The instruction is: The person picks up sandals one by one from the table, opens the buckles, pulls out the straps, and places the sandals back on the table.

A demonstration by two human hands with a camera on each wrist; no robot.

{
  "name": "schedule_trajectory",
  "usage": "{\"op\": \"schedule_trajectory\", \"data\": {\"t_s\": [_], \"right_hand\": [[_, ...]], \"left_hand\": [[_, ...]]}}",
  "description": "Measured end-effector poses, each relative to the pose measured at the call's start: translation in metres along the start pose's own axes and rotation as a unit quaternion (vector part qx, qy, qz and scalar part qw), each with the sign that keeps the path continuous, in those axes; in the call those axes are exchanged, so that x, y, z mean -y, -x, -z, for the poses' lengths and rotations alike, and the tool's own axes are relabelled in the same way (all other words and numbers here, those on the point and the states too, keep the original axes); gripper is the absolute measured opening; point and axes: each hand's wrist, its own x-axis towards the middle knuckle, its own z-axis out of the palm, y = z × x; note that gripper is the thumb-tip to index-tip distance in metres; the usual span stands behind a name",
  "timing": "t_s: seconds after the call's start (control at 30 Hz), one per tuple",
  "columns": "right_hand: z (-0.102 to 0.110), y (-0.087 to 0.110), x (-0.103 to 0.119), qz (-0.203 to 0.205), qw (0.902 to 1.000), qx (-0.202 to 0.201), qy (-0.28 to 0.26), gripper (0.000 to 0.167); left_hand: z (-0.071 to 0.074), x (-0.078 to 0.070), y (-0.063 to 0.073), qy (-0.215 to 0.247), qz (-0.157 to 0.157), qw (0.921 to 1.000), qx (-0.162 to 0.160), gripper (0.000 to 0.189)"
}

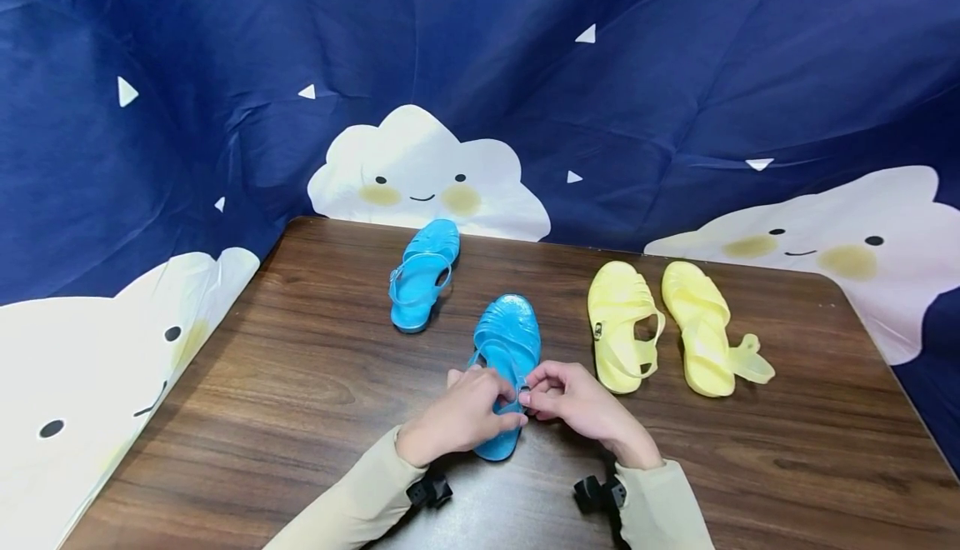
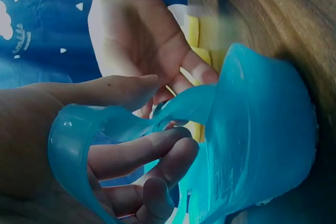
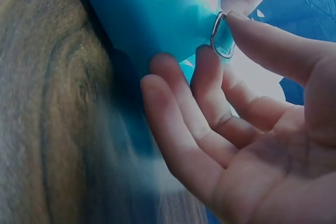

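A glossy blue sandal (image 1: pixel 507 325) lies sole down on the table, toe pointing away, between my two hands. My left hand (image 1: pixel 467 412) reaches over its heel end and pinches the ankle strap (image 2: pixel 71 135) between thumb and fingers, with the strap looping across the palm side. From the right, my right hand (image 1: pixel 581 402) pinches the small metal buckle (image 3: pixel 214 34) at the sandal's side between thumb and fingertips. Whether the strap's end passes fully through the buckle is hidden by the fingers.
A second blue sandal (image 1: pixel 429 279), its strap looped at the heel, lies further back on the left. Two yellow sandals stand to the right: one (image 1: pixel 618 329) with a looped strap, the other (image 1: pixel 705 337) with its strap splayed outward. The brown table (image 1: pixel 300 375) meets a blue curtain (image 1: pixel 600 100) behind.
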Motion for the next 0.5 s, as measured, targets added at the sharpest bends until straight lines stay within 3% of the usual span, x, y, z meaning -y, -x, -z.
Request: {"op": "schedule_trajectory", "data": {"t_s": [0.33, 0.5], "right_hand": [[0.0007, 0.0028, 0.003, 0.005, 0.9998, -0.016, -0.007, 0.029], [0.0022, 0.0041, 0.0042, -0.014, 0.9996, -0.022, -0.014, 0.029]], "left_hand": [[-0.0042, -0.0005, 0.002, -0.031, -0.019, 0.9991, -0.021, 0.013], [-0.0047, -0.0019, 0.0004, -0.054, -0.053, 0.9967, -0.026, 0.01]]}}
